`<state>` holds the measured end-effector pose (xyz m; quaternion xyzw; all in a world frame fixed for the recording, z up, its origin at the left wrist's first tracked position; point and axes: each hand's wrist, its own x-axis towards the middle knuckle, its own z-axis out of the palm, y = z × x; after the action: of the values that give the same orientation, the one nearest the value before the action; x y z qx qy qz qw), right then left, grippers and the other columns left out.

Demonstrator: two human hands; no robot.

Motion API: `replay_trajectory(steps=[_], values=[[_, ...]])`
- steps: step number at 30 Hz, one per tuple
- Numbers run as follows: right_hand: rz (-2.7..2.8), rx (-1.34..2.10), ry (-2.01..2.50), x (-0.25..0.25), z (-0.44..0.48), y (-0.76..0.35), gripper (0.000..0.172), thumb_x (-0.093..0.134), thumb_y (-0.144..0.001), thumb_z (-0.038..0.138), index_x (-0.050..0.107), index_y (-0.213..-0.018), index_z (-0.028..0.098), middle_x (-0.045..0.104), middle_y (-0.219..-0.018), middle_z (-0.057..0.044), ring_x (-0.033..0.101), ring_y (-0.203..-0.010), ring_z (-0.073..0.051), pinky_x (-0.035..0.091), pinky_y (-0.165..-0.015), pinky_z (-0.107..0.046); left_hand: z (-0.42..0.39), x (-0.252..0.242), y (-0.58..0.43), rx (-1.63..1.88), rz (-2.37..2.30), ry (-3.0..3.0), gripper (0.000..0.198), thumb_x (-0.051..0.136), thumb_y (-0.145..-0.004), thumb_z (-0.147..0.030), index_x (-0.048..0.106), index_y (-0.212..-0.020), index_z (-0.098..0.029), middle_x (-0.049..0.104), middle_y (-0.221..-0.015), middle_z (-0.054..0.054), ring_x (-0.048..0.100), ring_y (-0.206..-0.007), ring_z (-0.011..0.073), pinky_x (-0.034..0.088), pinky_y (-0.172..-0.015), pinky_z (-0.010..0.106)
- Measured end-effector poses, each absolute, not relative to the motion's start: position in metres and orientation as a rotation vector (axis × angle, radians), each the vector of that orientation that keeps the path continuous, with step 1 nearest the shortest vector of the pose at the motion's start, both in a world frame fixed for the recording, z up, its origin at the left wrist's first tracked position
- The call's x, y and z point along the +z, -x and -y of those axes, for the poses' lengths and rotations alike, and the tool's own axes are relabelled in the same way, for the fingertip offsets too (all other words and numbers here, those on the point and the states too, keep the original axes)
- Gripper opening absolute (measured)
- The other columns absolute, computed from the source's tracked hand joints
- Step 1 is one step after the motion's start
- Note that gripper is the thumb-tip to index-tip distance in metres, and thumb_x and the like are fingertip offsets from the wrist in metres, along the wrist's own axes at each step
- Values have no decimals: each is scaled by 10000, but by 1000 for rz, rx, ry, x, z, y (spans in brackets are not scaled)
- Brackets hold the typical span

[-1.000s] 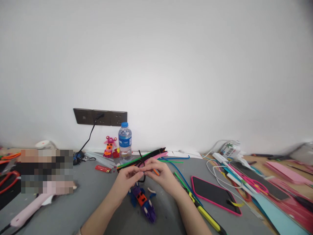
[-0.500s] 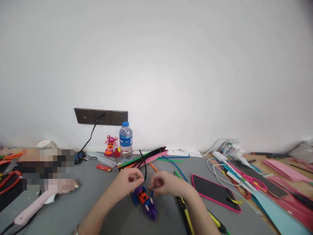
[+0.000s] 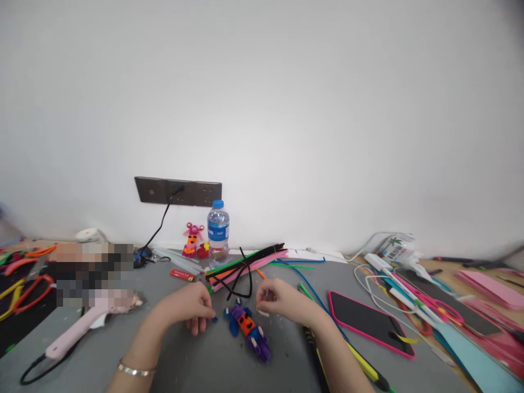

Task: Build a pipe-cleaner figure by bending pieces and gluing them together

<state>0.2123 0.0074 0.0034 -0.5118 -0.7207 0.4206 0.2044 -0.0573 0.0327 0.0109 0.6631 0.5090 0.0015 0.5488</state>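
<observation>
A small purple, orange and blue fuzzy figure (image 3: 246, 325) lies on the grey mat between my hands. It looks made of pipe cleaners, with black spots and white bits on it. My left hand (image 3: 190, 307) is to its left, fingers curled in. A tiny blue bit (image 3: 215, 320) shows at the index fingertip; whether it is held or lies on the mat I cannot tell. Just beyond the figure's right side, my right hand (image 3: 282, 299) pinches a small whitish piece (image 3: 263, 313). Neither hand touches the figure.
Behind stand a water bottle (image 3: 218, 232) and a similar finished-looking figure (image 3: 192, 240), with bundled pipe cleaners (image 3: 249, 265) in front. A pink glue gun (image 3: 82, 327) lies left. Rightward are a pink-edged tablet (image 3: 368, 322), a yellow-black cutter (image 3: 364, 363) and pink scissors (image 3: 440, 308).
My left hand has moved left, away from the figure's top. My right hand has shifted slightly, and the view has turned a little left. A bent black pipe cleaner now shows uncovered behind the figure.
</observation>
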Motion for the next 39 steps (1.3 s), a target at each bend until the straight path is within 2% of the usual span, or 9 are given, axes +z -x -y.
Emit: replay_trajectory(steps=[3, 5, 8, 11, 17, 24, 32, 39], values=[[1760, 1174, 1303, 5, -13, -212, 33, 659, -726, 191, 653, -696, 177, 581, -599, 33, 501, -537, -116, 369, -504, -221, -36, 19, 65, 114, -1191, -1567, 249, 673, -658, -395, 593, -571, -176, 659, -518, 6, 559, -392, 125, 358, -409, 208], [1566, 1245, 1207, 5, -17, -208, 127, 719, -708, 275, 648, -752, 180, 594, -621, 35, 520, -516, -115, 407, -504, -233, -37, 23, 66, 217, -1157, -1568, 257, 665, -691, -417, 616, -638, -171, 668, -555, 5, 562, -414, 124, 379, -433, 214], [1353, 1365, 1085, 6, -17, -196, 302, 786, -676, 392, 658, -844, 176, 654, -723, 9, 633, -595, -143, 482, -575, -264, -37, 27, 57, 453, -1077, -1603, 229, 642, -742, -391, 641, -764, -163, 675, -641, 4, 590, -508, 135, 447, -527, 238], [1211, 1426, 1016, 9, -15, -185, 348, 827, -644, 413, 639, -820, 179, 673, -772, -3, 686, -675, -170, 502, -602, -264, -32, 31, 41, 637, -1030, -1727, 161, 648, -749, -302, 668, -825, -161, 668, -693, 6, 602, -640, 157, 444, -604, 243], [1217, 1310, 968, 10, -13, -172, 336, 834, -645, 412, 590, -706, 189, 608, -599, 36, 563, -539, -121, 416, -480, -219, -24, 33, 19, 804, -1028, -1844, 169, 667, -748, -282, 693, -874, -172, 675, -749, 20, 582, -674, 172, 403, -567, 235], [1250, 1313, 934, 7, -13, -168, 352, 833, -649, 421, 566, -678, 194, 579, -608, 39, 541, -556, -127, 421, -495, -231, -24, 29, 9, 949, -1093, -1860, 120, 658, -740, -257, 712, -817, -183, 696, -707, 18, 550, -588, 155, 387, -537, 234], [1252, 1342, 918, 9, -13, -169, 369, 832, -655, 444, 563, -685, 192, 600, -592, 38, 562, -539, -126, 452, -527, -246, -25, 30, 13, 1053, -1031, -1888, 109, 645, -783, -261, 713, -736, -190, 668, -739, 24, 551, -643, 163, 375, -554, 237], [1145, 1457, 920, 11, -10, -170, 382, 795, -691, 506, 613, -770, 180, 687, -651, -4, 627, -556, -135, 477, -571, -251, -25, 29, 12, 1029, -1083, -1823, 131, 624, -785, -294, 674, -737, -183, 642, -704, 12, 547, -626, 161, 390, -562, 241]])
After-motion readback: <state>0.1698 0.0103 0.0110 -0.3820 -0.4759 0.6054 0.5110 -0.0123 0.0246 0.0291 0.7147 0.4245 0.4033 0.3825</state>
